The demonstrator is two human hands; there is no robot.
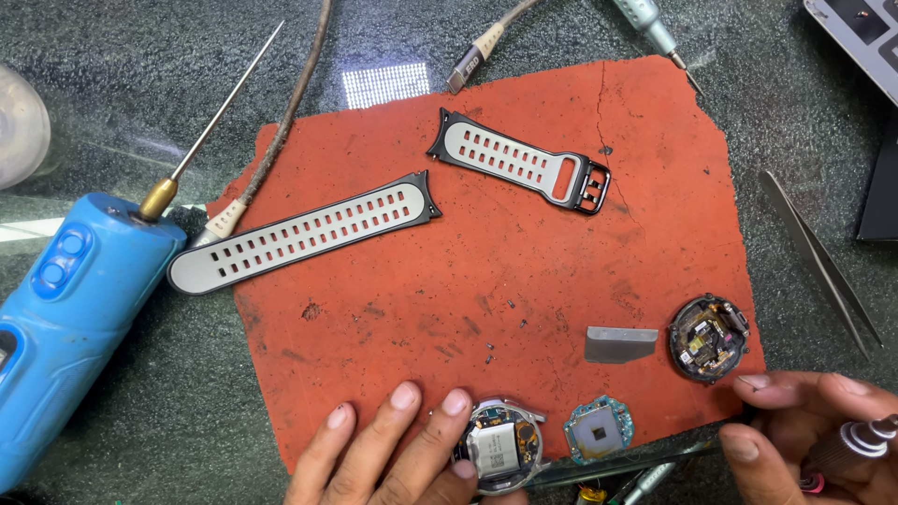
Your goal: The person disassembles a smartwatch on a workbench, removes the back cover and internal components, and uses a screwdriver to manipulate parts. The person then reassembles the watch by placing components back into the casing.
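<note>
A large blue plastic handheld tool with a brass collar and a long thin metal needle (pixel 65 309) is seen well to the left of the left hand's fingers, on the dark speckled surface (pixel 140 449). Beyond those fingers, on the worn red-orange rubber mat (pixel 524 271), the long grey-and-black perforated watch strap (pixel 304 234) is laid, and further off the shorter grey-and-black strap with a black buckle (pixel 524 164). The left hand (pixel 383 454) is spread on the mat's near edge, its fingers pinched narrowly on the round opened silver watch case with exposed parts (pixel 500 447). Just to the right of these fingers a small round teal circuit board (pixel 599 428) is found, with a grey metal blade piece (pixel 619 343) and a round black watch module (pixel 708 339) beyond it. The right hand (pixel 823 435) is closed around a slim screwdriver with a ribbed silver handle (pixel 856 444). Grey metal tweezers (pixel 818 262) lie beyond the right fingers
</note>
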